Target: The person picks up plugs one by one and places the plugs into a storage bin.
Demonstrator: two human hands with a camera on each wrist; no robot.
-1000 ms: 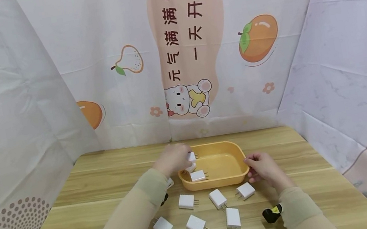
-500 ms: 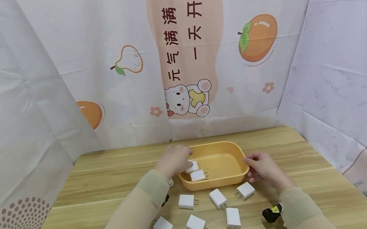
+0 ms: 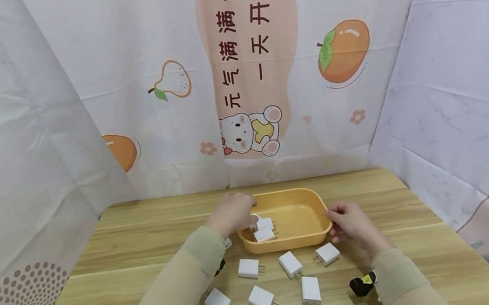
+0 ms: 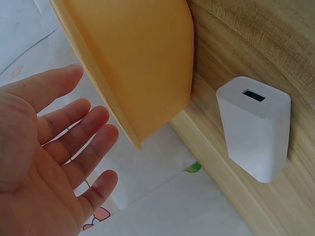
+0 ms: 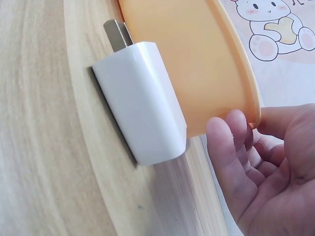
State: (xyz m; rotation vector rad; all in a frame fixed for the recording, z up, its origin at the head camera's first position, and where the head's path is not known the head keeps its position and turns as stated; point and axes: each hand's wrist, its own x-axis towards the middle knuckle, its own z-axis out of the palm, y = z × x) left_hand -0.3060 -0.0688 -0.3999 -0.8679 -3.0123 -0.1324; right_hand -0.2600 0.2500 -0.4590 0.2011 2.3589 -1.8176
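While the person's left hand (image 3: 231, 213) hangs over the nine o'clock end of the shallow orange plastic tray (image 3: 303, 202), its fingers (image 4: 83, 128) are spread and relaxed in the left wrist view, holding nothing. Just below those fingers, inside the tray at its nine o'clock end, lie two small white rectangular plug-in chargers (image 3: 264, 229), one touching the other, their metal prongs pointing toward three o'clock. The tray sits on a light wooden table (image 3: 127, 237), near its twelve o'clock edge.

The right hand (image 3: 351, 223) is at the tray's three o'clock end. Its fingers (image 5: 231, 152) curl against the tray's outer wall and rim, with the thumb close on the other side of the rim; the hand grips the tray's edge.

On the bare table at six o'clock from the tray lie six more white chargers, apart from one another. The front row has one at left (image 3: 249, 268), one in the middle (image 3: 289, 264) and one at right (image 3: 327, 253), the last just beside the right hand. The nearer row has one at left (image 3: 217, 303), one in the middle (image 3: 261, 299) and one at right (image 3: 310, 290). A seventh charger (image 4: 253, 125) lies beside the tray's outer wall in the left wrist view.
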